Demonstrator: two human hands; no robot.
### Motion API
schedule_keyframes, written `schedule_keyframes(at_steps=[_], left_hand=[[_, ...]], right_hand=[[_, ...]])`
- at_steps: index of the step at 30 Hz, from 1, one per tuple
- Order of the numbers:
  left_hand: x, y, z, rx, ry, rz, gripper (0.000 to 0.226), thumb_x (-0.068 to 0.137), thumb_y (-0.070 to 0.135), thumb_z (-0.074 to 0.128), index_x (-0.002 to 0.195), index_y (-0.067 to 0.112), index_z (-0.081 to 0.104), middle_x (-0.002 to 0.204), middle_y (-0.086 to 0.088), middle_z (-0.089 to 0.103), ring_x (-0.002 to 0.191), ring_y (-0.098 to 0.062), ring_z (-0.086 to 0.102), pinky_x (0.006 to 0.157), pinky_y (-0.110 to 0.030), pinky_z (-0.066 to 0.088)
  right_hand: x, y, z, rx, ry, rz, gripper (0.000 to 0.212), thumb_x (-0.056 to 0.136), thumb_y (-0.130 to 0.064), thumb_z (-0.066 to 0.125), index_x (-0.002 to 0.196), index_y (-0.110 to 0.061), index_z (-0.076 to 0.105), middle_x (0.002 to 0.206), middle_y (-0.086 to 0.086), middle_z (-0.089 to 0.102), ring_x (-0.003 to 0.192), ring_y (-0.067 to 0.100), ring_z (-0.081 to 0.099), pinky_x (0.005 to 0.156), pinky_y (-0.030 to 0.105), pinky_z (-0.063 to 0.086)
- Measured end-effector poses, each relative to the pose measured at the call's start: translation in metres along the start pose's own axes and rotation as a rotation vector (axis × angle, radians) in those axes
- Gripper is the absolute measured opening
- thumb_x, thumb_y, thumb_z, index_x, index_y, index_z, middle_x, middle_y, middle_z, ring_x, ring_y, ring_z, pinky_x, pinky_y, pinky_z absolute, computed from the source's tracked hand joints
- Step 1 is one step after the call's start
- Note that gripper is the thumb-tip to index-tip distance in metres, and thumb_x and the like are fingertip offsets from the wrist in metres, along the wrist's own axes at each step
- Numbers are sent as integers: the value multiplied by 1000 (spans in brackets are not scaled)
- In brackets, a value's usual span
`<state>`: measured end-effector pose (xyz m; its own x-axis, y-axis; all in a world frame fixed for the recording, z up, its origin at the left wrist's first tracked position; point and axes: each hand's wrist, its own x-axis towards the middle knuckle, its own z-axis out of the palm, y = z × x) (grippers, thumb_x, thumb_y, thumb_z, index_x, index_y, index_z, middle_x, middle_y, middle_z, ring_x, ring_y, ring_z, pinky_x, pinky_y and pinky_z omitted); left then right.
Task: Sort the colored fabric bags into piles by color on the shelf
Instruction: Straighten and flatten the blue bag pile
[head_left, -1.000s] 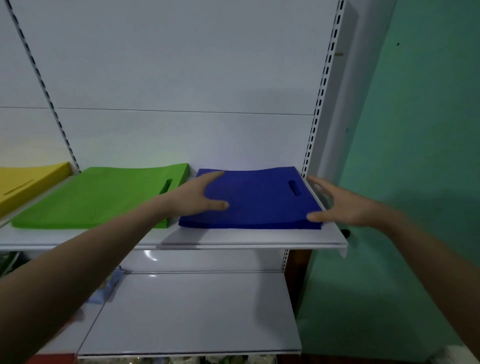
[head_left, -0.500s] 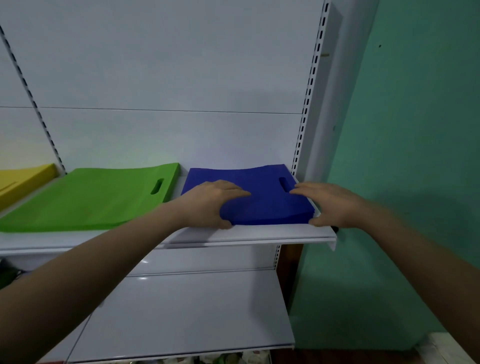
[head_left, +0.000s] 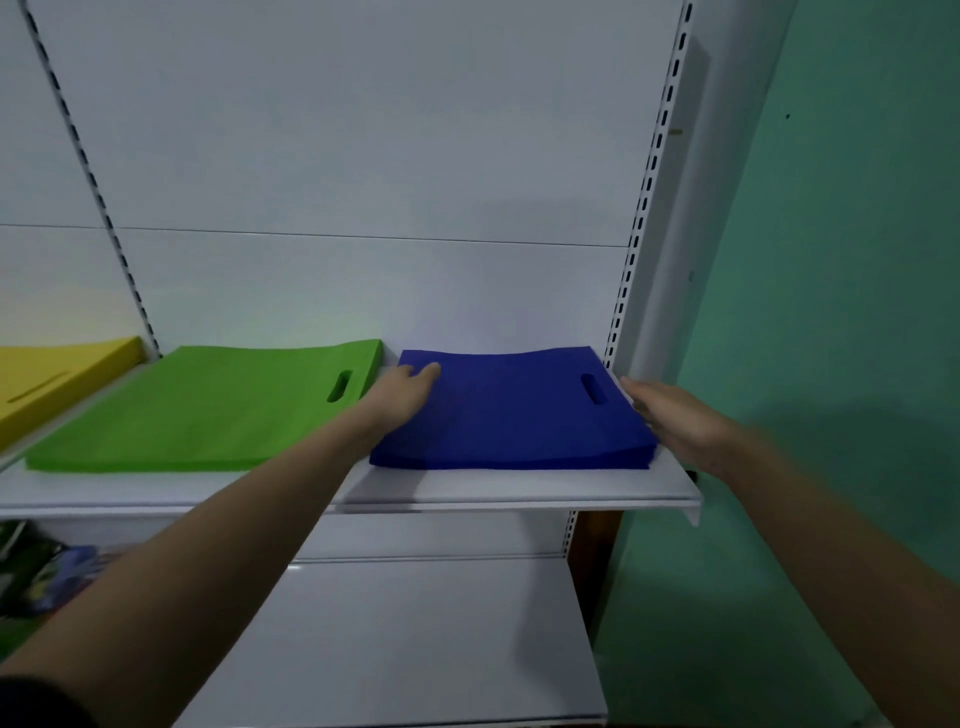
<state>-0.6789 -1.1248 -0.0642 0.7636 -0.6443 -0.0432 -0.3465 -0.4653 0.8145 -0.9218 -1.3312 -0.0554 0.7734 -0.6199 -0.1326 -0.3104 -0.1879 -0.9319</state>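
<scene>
- The blue pile of bags (head_left: 511, 410) is a deep, plain royal blue.
- Left of the blue pile, the green pile (head_left: 202, 410) is plain bright lime.
- Farther left of it, the yellow pile (head_left: 49, 376) is plain yellow.
- The shelf (head_left: 467, 488) under the blue pile is white.
- Right of it, the wall (head_left: 831, 312) is teal green.
- Behind it, the white back panel (head_left: 363, 156) has uprights with rows of dark slots.

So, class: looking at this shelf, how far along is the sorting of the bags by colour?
Done, apparently: three one-colour piles lie side by side on the shelf, namely yellow pile, green pile and blue pile. In hand: the left hand lies flat against the blue pile's left edge and the right hand flanks its right edge, probably squaring it. Left: perhaps nothing; something blurred sits on the lower left.
</scene>
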Motion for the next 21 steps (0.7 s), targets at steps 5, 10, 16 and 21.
schedule_keyframes(at_steps=[5, 10, 16, 21], left_hand=[[6, -3, -7, -315, -49, -184, 44, 101, 49, 44, 115, 11, 60, 106, -1, 67, 92, -18, 63, 92, -32, 45], [12, -10, -16, -401, -112, -188, 44, 102, 45, 43, 120, 10, 60, 114, -2, 67, 106, -23, 64, 97, -37, 48], [27, 4, -6, 159, 15, 73, 61, 103, 40, 39, 150, 3, 31, 155, -16, 34, 142, -31, 33, 117, -38, 26], [57, 10, 15, 651, -11, 272, 57, 103, 40, 29, 153, 14, 25, 160, -11, 21, 148, -27, 15, 120, -47, 15]], right_hand=[[11, 0, 11, 241, 28, 97, 37, 100, -39, 52, 120, -10, 66, 110, 12, 72, 94, 27, 70, 82, 38, 56], [13, -1, 12, 247, 31, 124, 37, 99, -37, 53, 121, -10, 65, 110, 13, 72, 100, 30, 69, 89, 43, 54], [19, -21, 22, -146, 216, -17, 46, 101, -39, 44, 136, -11, 52, 134, 14, 58, 111, 25, 61, 95, 42, 46], [50, -50, 72, -493, 229, -341, 51, 102, -33, 45, 149, -17, 35, 154, 0, 32, 132, 18, 41, 106, 28, 32]])
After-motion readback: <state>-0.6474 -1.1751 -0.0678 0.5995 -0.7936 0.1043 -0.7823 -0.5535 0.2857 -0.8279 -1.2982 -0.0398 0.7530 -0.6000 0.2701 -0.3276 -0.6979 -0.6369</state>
